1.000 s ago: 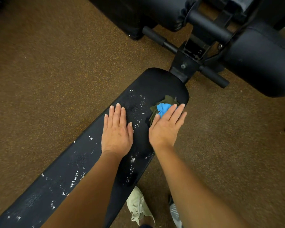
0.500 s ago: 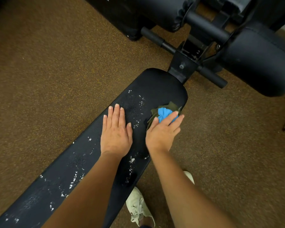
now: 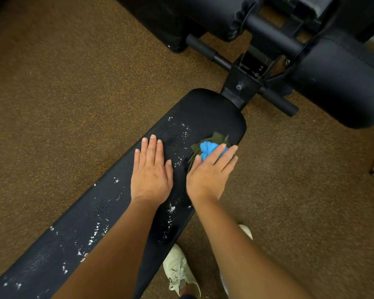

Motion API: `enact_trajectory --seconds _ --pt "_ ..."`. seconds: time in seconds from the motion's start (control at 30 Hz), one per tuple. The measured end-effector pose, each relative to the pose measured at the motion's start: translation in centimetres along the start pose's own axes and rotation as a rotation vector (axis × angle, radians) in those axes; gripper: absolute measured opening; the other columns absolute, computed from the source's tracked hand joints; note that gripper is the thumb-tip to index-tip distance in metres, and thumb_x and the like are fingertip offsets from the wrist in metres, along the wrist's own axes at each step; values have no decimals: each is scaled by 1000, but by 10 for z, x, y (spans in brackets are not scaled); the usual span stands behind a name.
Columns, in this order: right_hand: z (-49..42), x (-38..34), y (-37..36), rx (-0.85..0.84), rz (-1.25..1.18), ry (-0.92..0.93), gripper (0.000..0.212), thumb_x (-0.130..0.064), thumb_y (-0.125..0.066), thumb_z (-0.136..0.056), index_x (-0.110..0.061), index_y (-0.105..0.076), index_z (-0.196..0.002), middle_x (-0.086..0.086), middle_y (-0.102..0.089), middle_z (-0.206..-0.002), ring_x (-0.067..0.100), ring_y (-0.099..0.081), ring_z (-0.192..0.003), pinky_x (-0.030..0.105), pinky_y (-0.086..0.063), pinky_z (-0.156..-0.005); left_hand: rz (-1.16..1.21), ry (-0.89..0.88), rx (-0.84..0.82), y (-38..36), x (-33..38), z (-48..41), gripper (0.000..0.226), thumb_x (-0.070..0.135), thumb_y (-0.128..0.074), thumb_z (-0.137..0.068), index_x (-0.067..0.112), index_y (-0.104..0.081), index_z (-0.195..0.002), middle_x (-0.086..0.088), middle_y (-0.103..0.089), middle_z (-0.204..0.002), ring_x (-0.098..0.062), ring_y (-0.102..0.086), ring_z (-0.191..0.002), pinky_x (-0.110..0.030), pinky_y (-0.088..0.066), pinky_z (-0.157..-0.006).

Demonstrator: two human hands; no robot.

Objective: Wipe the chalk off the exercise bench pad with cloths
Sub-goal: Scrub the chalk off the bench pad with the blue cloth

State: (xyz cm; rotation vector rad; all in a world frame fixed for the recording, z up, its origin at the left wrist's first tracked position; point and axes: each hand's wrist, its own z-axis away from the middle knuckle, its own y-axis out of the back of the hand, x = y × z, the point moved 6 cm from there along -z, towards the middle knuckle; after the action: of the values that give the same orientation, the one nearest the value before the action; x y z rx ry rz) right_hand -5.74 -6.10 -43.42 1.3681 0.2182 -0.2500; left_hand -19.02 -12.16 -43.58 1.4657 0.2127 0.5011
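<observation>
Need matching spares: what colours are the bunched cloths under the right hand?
Bright blue cloth on olive-green cloth; head view.

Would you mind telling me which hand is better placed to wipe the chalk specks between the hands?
Right, probably. The right hand presses the cloths beside those specks; the left hand lies bare on the pad.

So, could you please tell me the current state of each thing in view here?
bench pad: speckled with white chalk, not wiped clean.
left hand: flat, palm down on the pad, holding nothing.
right hand: fingers straight, pressing the cloths onto the pad.
blue cloth: bunched up under the right hand's fingers.
olive-green cloth: crumpled on the pad beneath the blue cloth.
</observation>
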Motion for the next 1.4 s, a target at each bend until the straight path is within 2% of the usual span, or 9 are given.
enact_trajectory --seconds 0.13,0.23,0.3,0.43,0.67,0.87,1.07,1.27,1.4 --pt "6 4 -5 -32 131 181 71 -39 -40 -95 4 -20 -148 28 -9 -156 45 -5 -144 56 -8 -116 -13 -4 -15 -1 -1 0 61 37 -17 -97 4 -18 -149 -11 -11 -158 -25 -2 -147 -42 -6 -119" --pt "-16 -6 -2 -38 152 173 72 -38 -36 -96 4 -12 -149 26 -2 -158 41 5 -146 53 2 -117 -14 -4 -24 -1 0 0 61 37 -15 -97 5 -16 -149 -11 -10 -159 -24 0 -147 -42 -4 -119" --pt "-10 -13 -4 -44 145 239 70 -38 -31 -96 3 -11 -150 24 -2 -158 40 4 -146 53 -1 -119 -14 -1 -25 -1 -1 -1 62 38 -14 -97 5 -17 -149 -10 -9 -159 -24 0 -147 -42 -4 -119" --pt "8 -5 -4 -105 256 582 66 -40 -21 -96 -2 -15 -150 20 -9 -159 34 -1 -148 51 -9 -119 -23 5 -38 -1 -1 -1 63 39 -11 -96 6 -16 -149 -9 -7 -159 -24 2 -147 -44 -5 -119" --pt "-20 -37 -7 -121 215 337 71 -39 -30 -97 -1 -6 -151 21 2 -160 37 8 -147 52 1 -118 -31 26 -59 0 -2 0 63 41 -7 -96 9 -11 -150 -7 -2 -160 -23 8 -146 -44 0 -119" --pt "-16 -23 -1 -126 294 727 64 -40 -27 -98 -6 -18 -151 17 -10 -160 32 -2 -148 48 -4 -119 6 41 -37 2 -2 2 62 39 -10 -95 8 -16 -150 -7 -6 -159 -23 4 -147 -46 -3 -119" --pt "-45 -53 -6 -93 267 459 67 -41 -25 -99 -5 -7 -152 15 0 -161 35 5 -147 52 -1 -119 38 39 -22 2 -3 3 62 37 -12 -95 7 -20 -149 -8 -11 -159 -23 1 -147 -46 -5 -119" --pt "-30 -34 -3 -175 294 873 61 -40 -20 -99 -9 -18 -152 9 -9 -161 30 -1 -148 51 -9 -119 61 60 21 5 -5 4 58 33 -17 -96 4 -29 -146 -9 -20 -157 -24 -7 -146 -44 -8 -118" --pt "-54 -45 -3 -120 284 615 63 -40 -20 -100 -8 -10 -153 10 -2 -162 31 5 -148 50 -1 -119 55 77 5 4 -7 7 58 35 -16 -98 7 -23 -148 -7 -14 -158 -22 0 -146 -41 -2 -118"
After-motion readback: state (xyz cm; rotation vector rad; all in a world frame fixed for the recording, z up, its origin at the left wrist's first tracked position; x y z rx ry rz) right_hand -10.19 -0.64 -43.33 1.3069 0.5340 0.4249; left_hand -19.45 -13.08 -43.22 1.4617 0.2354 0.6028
